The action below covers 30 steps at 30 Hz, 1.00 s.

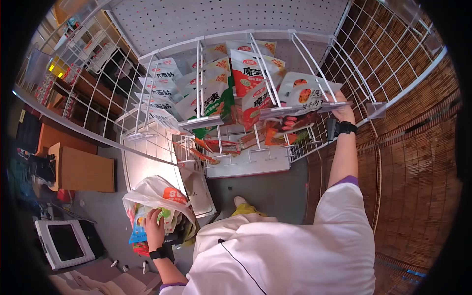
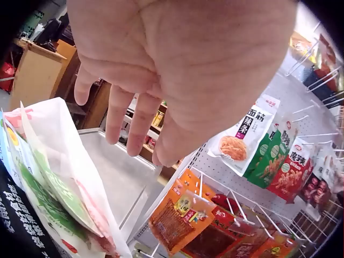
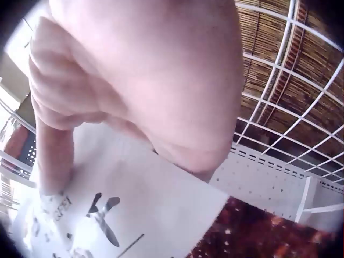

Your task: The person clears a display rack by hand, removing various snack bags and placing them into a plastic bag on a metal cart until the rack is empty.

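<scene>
At the right end of the rack, my right hand (image 1: 343,109) grips the edge of a white packet (image 1: 307,91) with dark lettering. The right wrist view has the fingers of that hand (image 3: 129,80) bent over the white packet (image 3: 156,201). Low on the left, my left hand (image 1: 155,230) is at a white plastic bag (image 1: 147,189) filled with several packets. In the left wrist view the left hand's fingers (image 2: 142,115) hang loosely extended with nothing in them, beside the bag (image 2: 88,166). Red, green and white packets (image 2: 244,134) hang on hooks.
White wire grid sides (image 1: 388,54) flank the perforated back panel (image 1: 221,17). Orange and red packets (image 2: 180,220) hang on a lower row. A metal surface (image 1: 147,157) is beside the rack, with a cardboard box (image 1: 86,169) farther left. Woven matting (image 1: 418,172) covers the right side.
</scene>
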{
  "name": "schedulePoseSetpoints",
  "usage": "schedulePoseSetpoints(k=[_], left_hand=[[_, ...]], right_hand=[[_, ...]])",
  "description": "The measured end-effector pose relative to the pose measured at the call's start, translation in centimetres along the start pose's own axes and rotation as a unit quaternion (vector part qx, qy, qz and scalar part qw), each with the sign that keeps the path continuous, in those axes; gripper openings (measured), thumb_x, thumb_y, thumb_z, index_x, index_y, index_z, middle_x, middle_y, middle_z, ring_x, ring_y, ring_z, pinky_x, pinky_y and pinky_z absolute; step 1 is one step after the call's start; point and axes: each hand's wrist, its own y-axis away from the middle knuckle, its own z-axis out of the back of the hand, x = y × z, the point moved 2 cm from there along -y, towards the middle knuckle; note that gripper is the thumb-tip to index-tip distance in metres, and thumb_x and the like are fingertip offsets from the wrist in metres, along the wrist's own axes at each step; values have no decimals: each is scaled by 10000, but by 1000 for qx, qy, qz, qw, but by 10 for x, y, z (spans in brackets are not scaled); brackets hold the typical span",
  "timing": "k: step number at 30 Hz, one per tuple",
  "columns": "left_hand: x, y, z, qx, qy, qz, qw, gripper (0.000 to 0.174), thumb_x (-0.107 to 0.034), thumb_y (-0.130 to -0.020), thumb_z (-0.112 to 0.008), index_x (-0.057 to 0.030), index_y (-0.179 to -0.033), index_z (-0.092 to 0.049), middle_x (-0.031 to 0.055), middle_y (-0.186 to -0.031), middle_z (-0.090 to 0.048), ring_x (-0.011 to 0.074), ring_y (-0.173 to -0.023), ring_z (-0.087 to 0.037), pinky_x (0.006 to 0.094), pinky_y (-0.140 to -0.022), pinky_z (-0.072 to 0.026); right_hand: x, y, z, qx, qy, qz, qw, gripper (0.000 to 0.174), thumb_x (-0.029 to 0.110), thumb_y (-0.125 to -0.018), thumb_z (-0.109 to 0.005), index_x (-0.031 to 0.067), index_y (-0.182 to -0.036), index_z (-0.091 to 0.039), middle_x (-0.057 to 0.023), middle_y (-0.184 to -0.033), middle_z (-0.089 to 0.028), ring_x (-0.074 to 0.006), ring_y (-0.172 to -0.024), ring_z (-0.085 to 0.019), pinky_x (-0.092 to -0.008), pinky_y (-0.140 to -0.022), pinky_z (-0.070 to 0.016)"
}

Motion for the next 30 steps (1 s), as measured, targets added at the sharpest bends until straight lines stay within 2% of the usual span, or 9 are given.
schedulePoseSetpoints(k=[3,8,16,17,19,21,25,27,30], left_hand=[[-5,-6,0,6,0,-3,1000,282,-87,-830,-588,-65,-1109,-611,131,-1147,-586,316,-1075,-531,435,-969,-335],[-6,-8,-1,12,8,-15,1000,303,-85,-833,-583,-72,-1135,-600,125,-1152,-585,322,-1079,-530,463,-988,-327],[33,-8,8,18,5,-22,1000,321,-111,-823,-588,-91,-1144,-591,130,-1133,-585,340,-1086,-523,480,-956,-350],[50,-7,11,9,-6,-25,1000,318,-130,-827,-594,-111,-1145,-593,124,-1140,-584,325,-1096,-526,473,-948,-358],[84,-11,21,29,-1,-2,1000,292,-160,-828,-608,-118,-1118,-613,105,-1149,-586,294,-1131,-522,469,-967,-352],[108,-15,38,8,-48,-24,999,254,-189,-820,-628,-140,-1069,-643,77,-1197,-573,272,-1178,-499,484,-989,-347],[156,-43,50,102,-58,32,993,231,-200,-782,-658,-198,-1013,-676,58,-1357,-456,274,-1294,-382,555,-997,-343],[165,-54,50,82,-242,-75,964,242,-204,-759,-678,-210,-1001,-684,55,-1440,-347,288,-1351,-291,607,-984,-324],[196,-75,45,58,-281,-125,950,257,-208,-747,-694,-233,-1003,-689,47,-1489,-254,304,-1376,-234,623,-979,-318]], right_hand=[[-15,9,7,-15,-49,65,997,355,79,-794,-693,19,-1113,-552,-42,-1002,-618,-168,-872,-589,-299,-814,-454],[7,60,-5,-28,-47,53,997,349,-44,-747,-656,20,-1083,-585,-43,-999,-632,-185,-939,-588,-311,-852,-442],[-12,140,-23,-25,47,-29,998,234,71,-695,-683,33,-899,-575,-73,-854,-607,-178,-779,-571,-300,-735,-447],[-9,151,-36,14,53,-45,997,157,98,-693,-690,33,-783,-579,-81,-771,-598,-178,-709,-552,-299,-684,-435],[-27,159,-31,149,131,-56,979,227,98,-648,-690,0,-826,-590,-87,-764,-596,-188,-692,-563,-287,-597,-445],[-13,170,-108,281,127,-58,950,181,115,-650,-704,-18,-735,-615,-101,-707,-594,-190,-656,-553,-289,-557,-425],[-33,190,-220,219,67,-77,970,134,100,-691,-701,-17,-732,-648,-101,-713,-604,-179,-654,-536,-282,-605,-405],[-31,194,-287,268,56,-51,960,102,78,-716,-685,-14,-736,-648,-105,-723,-609,-188,-675,-552,-284,-619,-416],[-26,205,-392,306,-24,15,952,41,16,-761,-640,-12,-778,-663,-110,-751,-626,-196,-718,-577,-284,-640,-436]])
